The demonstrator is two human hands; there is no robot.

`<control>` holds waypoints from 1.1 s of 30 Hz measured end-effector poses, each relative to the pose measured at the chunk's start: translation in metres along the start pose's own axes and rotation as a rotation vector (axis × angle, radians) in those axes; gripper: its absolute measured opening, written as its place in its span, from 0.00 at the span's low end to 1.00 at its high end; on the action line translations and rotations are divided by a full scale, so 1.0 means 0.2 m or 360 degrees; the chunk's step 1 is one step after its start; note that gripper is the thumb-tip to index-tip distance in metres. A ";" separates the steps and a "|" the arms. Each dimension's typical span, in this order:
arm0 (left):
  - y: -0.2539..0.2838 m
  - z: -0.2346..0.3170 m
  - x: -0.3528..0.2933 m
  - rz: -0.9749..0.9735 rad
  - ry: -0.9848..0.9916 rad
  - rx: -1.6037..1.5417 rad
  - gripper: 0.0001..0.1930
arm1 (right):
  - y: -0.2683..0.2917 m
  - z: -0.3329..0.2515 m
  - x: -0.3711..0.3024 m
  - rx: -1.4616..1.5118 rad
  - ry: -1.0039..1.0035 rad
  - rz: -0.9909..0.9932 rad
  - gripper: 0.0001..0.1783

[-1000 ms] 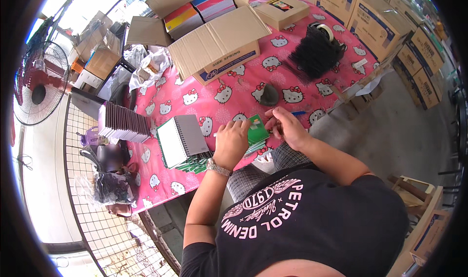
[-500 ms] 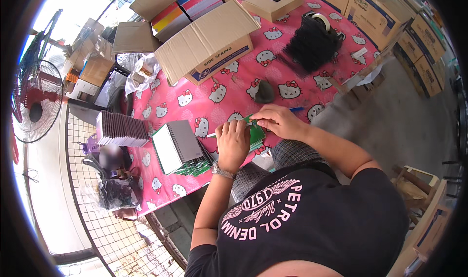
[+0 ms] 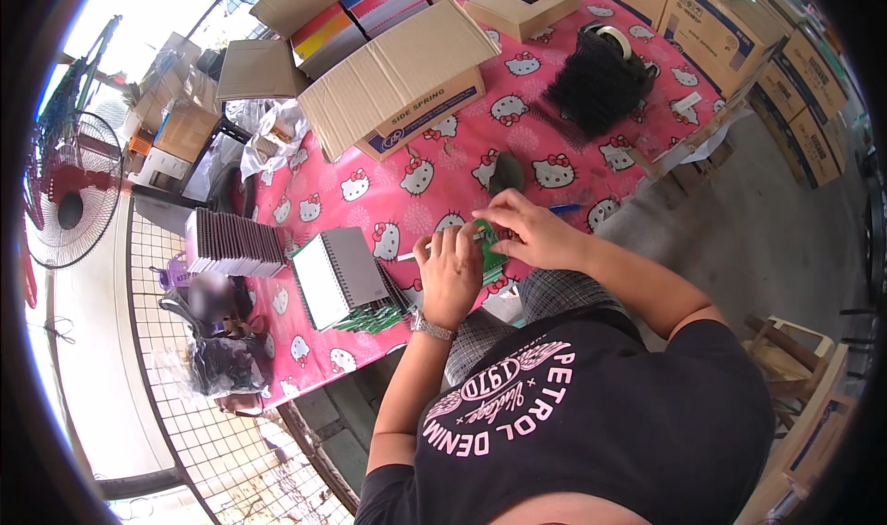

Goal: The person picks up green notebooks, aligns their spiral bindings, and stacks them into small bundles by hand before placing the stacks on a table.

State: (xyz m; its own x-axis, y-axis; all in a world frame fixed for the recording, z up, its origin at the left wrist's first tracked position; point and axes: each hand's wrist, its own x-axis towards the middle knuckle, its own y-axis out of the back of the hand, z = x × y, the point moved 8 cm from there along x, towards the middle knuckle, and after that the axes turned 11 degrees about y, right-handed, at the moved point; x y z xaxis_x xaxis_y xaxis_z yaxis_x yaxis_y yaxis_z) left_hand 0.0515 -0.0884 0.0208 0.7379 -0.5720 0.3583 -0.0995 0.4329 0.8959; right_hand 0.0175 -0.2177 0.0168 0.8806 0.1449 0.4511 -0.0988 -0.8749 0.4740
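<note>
My left hand, with a watch on its wrist, has its fingers curled over the edge of a green-covered notebook at the table's near edge. A thin white strip sticks out to the left from under that hand. My right hand closes its thumb and fingers at the same notebook's upper edge; the fingertips partly hide the contact. Left of my hands, a spiral notebook lies opened out on a stack of green-edged notebooks. A blue pen lies beyond my right wrist.
A pink patterned cloth covers the table. An open carton holds colourful books. Black bristly strands lie by a tape roll. A row of spiral notebooks stands left. Cartons are stacked right; a fan stands far left.
My right hand's fingers have shifted slightly and bent more at the notebook's edge. My left hand has stayed almost in place. The whole view has moved slightly.
</note>
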 end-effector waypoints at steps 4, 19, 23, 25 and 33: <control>-0.01 0.02 0.00 -0.0025 -0.0015 0.0019 0.17 | 0.00 -0.02 0.03 -0.0267 0.0128 -0.0007 0.22; 0.05 -0.08 -0.05 0.0102 0.0253 0.0182 0.16 | -0.02 0.57 0.29 0.0268 -0.0157 -0.0560 0.23; -0.03 -0.17 -0.07 0.0034 0.0301 -0.0057 0.19 | -0.10 0.19 0.22 0.1706 -0.0342 -0.1007 0.26; -0.02 -0.12 -0.06 0.0017 0.0238 -0.0032 0.18 | -0.12 0.25 0.19 0.1158 -0.0547 -0.1216 0.30; 0.02 -0.17 -0.06 0.0092 0.0290 -0.0215 0.19 | -0.12 0.29 0.27 0.0759 -0.0353 -0.1227 0.28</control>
State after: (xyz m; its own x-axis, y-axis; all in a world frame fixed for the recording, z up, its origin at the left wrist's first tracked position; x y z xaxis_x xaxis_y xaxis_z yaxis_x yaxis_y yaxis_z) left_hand 0.0655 -0.0559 0.0114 0.8430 -0.4138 0.3436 -0.0637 0.5575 0.8277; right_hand 0.0939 -0.2159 -0.0146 0.6970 0.7161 -0.0372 0.7073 -0.6780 0.1999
